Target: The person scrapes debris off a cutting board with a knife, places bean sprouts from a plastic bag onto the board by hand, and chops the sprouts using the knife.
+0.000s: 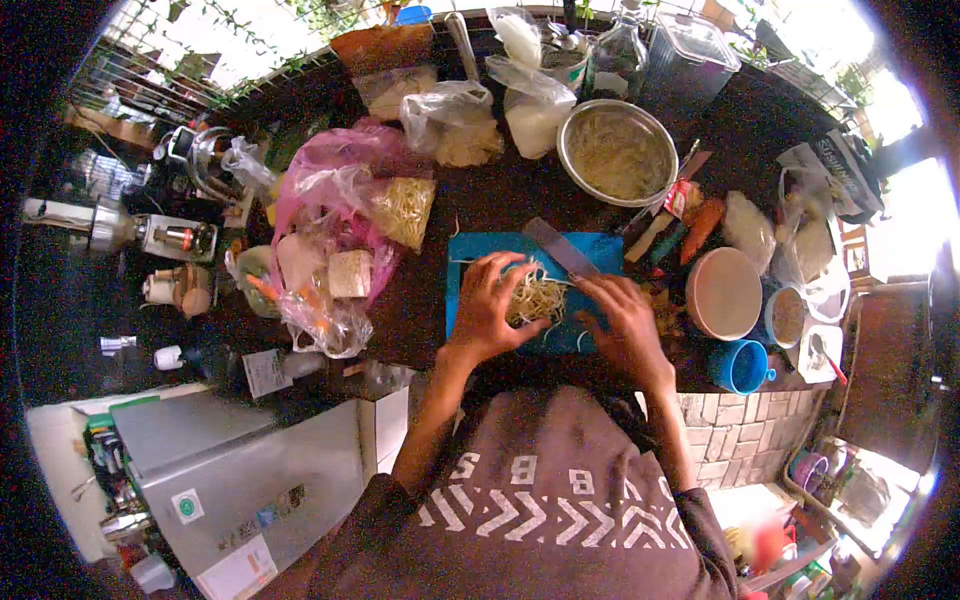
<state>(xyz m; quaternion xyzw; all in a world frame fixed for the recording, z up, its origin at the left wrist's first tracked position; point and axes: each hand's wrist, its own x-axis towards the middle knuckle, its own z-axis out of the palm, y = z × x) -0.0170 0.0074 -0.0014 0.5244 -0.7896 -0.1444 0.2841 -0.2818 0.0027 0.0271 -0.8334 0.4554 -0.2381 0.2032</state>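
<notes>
Bean sprouts [537, 299] at frame centre lie between the left hand [490, 308], cupped loosely against them, and, apart from it, the right hand [627, 318], grip unclear, at the slanting knife's [560, 248] lower-right end.

Left grip [495, 305] hides part of the sprouts [540, 298] on the blue board [470, 252]; right grip [622, 312] covers the knife [560, 248] at its near end, so its hold is unclear. Below and left of the board, print on the fridge's label [237, 568] is too small to read. Below and right, a red shape [768, 543] is blurred. Below it, the shirt [540, 560] is cut off by the bottom edge.
</notes>
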